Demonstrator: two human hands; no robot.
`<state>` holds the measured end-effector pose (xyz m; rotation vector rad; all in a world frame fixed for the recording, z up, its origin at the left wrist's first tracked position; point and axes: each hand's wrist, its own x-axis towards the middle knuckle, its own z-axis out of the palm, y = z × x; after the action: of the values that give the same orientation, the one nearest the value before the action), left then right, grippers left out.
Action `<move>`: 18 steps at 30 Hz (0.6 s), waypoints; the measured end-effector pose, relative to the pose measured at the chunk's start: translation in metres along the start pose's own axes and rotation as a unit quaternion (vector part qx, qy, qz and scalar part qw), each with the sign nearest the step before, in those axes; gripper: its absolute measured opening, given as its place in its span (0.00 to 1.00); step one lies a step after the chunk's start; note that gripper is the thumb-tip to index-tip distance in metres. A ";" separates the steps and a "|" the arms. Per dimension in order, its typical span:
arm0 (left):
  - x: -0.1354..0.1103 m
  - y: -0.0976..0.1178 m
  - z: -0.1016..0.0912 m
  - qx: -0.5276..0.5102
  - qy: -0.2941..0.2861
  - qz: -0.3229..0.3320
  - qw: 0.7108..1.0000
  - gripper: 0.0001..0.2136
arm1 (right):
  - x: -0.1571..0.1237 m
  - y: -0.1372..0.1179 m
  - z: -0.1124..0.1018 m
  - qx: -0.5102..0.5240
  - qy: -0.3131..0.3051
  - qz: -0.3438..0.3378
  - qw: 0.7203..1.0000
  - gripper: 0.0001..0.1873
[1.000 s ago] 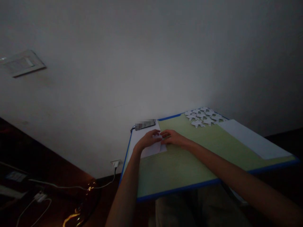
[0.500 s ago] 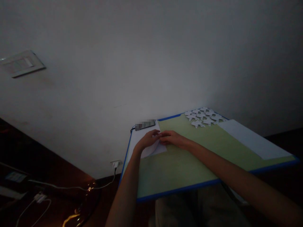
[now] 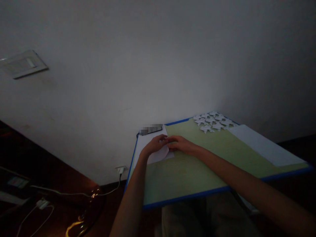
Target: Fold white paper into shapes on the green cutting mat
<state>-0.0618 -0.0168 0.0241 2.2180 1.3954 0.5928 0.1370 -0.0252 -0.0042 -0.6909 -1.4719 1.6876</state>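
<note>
My left hand (image 3: 156,144) and my right hand (image 3: 182,145) meet over the left part of a green-topped table (image 3: 182,177). Their fingertips pinch the edge of a white sheet of paper (image 3: 161,155), which bends in a curve beneath them. More white paper (image 3: 142,144) lies flat under it at the table's left edge. Whether the bent sheet is separate from that paper, I cannot tell. Exactly how the fingertips grip is hard to see in the dim light.
A dark phone-like object (image 3: 154,129), partly blurred out, lies at the back left. Several folded white paper shapes (image 3: 217,126) cluster at the back right, near a stack of white paper (image 3: 268,146). Behind is a wall (image 3: 158,65); a plugged cable (image 3: 120,174) hangs low at left.
The curved lower part of the bent sheet has shifted to the right, towards my right hand. Both hands stay nearly in place.
</note>
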 end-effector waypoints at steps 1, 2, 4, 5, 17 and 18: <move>0.000 0.000 0.000 0.003 0.000 0.001 1.000 0.19 | 0.000 0.001 -0.001 -0.002 0.004 -0.002 1.000 0.20; 0.000 0.001 0.000 0.004 0.002 0.001 1.000 0.19 | 0.001 0.002 -0.001 -0.002 0.008 -0.001 1.000 0.20; -0.001 0.001 0.000 0.007 0.003 -0.004 1.000 0.18 | 0.002 0.003 -0.002 0.000 0.010 0.003 1.000 0.20; -0.001 0.001 0.000 0.008 0.004 -0.007 1.000 0.18 | 0.002 0.004 -0.002 0.000 0.009 0.005 1.000 0.19; 0.001 -0.002 0.002 -0.008 0.022 -0.005 1.000 0.16 | 0.001 0.002 0.000 -0.070 0.053 0.008 0.996 0.22; 0.001 -0.002 0.001 -0.006 0.028 -0.005 1.000 0.16 | 0.001 0.003 0.001 -0.092 0.061 0.007 0.994 0.24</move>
<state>-0.0618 -0.0154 0.0221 2.2005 1.4255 0.6622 0.1350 -0.0245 -0.0065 -0.8897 -1.5519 1.5046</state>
